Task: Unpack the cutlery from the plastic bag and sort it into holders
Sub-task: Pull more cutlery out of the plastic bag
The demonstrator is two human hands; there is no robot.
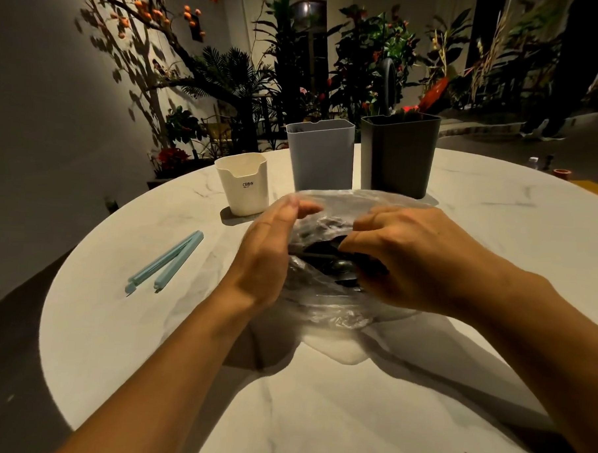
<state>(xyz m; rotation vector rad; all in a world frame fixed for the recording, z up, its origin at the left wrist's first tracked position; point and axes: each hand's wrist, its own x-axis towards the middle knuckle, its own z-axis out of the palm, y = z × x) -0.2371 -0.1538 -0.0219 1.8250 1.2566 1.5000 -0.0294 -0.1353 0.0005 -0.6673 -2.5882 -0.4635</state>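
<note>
bag (335,296) lay mid-table, near side of the holders (323,155) | dark cutlery (327,258) inside, long axis roughly left-right | right hand (409,262) nearer, fingers curled into the mouth, on what unclear | left hand (269,256) straight-fingered against bag's left side

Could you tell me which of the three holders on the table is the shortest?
The cream holder on the left, printed CRBW, is the shortest. The grey holder in the middle and the black holder on the right both stand clearly taller.
</note>
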